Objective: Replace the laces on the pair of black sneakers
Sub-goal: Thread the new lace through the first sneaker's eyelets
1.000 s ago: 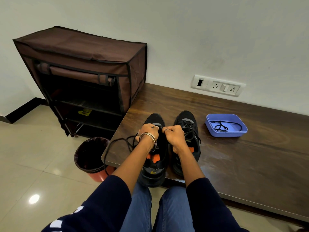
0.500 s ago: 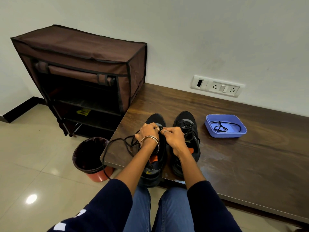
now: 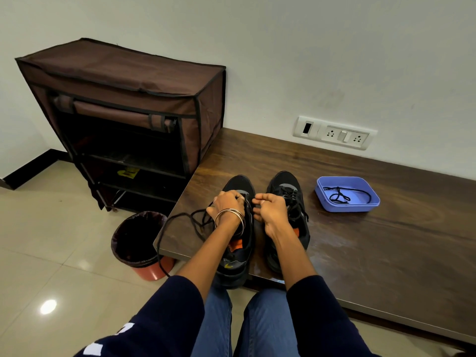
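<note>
Black lace (image 3: pixel 180 222) trails left from the left sneaker (image 3: pixel 238 228); left hand (image 3: pixel 228 203) pinches it, right hand (image 3: pixel 270 208) curls at the eyelets, grip unclear.

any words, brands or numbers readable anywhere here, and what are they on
No text reads clearly enough to quote.
Left sneaker: a small yellow mark on its side, too small to read.
Dark blue sleeve: white print, cut off by the frame edge, unreadable.
Shoe rack: a yellow item on a shelf, too blurred to tell if it carries text.
Switch and socket plate: no lettering visible.
Blue tray: no label visible.
</note>
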Demonstrator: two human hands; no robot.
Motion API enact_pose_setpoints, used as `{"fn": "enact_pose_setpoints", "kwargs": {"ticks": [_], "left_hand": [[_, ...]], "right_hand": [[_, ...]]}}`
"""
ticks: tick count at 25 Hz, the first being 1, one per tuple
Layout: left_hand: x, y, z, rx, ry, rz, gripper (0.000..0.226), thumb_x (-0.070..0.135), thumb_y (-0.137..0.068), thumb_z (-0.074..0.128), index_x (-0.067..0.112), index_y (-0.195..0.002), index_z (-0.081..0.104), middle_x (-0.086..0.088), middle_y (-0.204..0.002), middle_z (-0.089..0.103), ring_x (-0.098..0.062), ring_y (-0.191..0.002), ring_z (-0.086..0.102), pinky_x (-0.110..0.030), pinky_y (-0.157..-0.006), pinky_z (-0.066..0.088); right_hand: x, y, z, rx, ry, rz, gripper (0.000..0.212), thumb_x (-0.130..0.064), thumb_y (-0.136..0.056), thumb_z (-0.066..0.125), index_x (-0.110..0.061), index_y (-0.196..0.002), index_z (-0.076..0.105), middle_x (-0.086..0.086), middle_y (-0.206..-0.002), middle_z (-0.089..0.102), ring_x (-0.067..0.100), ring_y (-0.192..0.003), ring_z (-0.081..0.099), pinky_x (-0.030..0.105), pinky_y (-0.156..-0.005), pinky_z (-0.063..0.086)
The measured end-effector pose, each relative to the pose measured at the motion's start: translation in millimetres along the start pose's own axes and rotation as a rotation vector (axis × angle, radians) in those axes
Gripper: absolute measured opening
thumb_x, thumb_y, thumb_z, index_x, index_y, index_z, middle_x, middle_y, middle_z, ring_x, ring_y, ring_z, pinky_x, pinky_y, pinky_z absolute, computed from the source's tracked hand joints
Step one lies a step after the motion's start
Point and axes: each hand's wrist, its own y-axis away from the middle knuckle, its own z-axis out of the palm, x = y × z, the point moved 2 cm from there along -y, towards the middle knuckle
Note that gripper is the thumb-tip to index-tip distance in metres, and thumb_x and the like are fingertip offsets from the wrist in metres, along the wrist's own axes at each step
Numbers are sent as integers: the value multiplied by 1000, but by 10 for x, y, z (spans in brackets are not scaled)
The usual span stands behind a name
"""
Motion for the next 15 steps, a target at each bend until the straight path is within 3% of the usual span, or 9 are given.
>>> {"fn": "enact_pose_setpoints", "kwargs": {"ticks": [3,7,10,15], "left_hand": [[3,-9,-5,-2,2,-26,19,29,-95,51,30,-84,67,0,-110,59,-21,-113,49,-41,-91,28],[18,-30,-35,-41,93,-109,20,32,-94,52,28,-78,64,1,-102,66,-22,-110,53,-37,-86,22],[18,-57,-37,-72,122,-127,18,34,-94,53,28,-81,65,3,-99,68,-22,-109,54,-37,-84,18],[22,-71,-82,-137,203,-137,19,30,-94,56,23,-78,64,4,-68,57,-22,-85,57,-39,-92,24]], "right_hand": [[44,-27,19,-3,22,-20,31,6,-95,37,-12,-94,62,6,-94,66,15,-70,58,30,-62,48],[75,-53,37,21,74,-62,33,3,-95,41,-21,-85,61,6,-100,70,18,-85,62,36,-81,54],[71,-57,41,40,120,-76,34,1,-95,41,-24,-84,62,2,-97,70,21,-90,66,40,-88,56],[61,-51,80,25,221,-155,27,-2,-94,53,-22,-90,72,4,-98,71,21,-95,67,42,-90,56]]}}
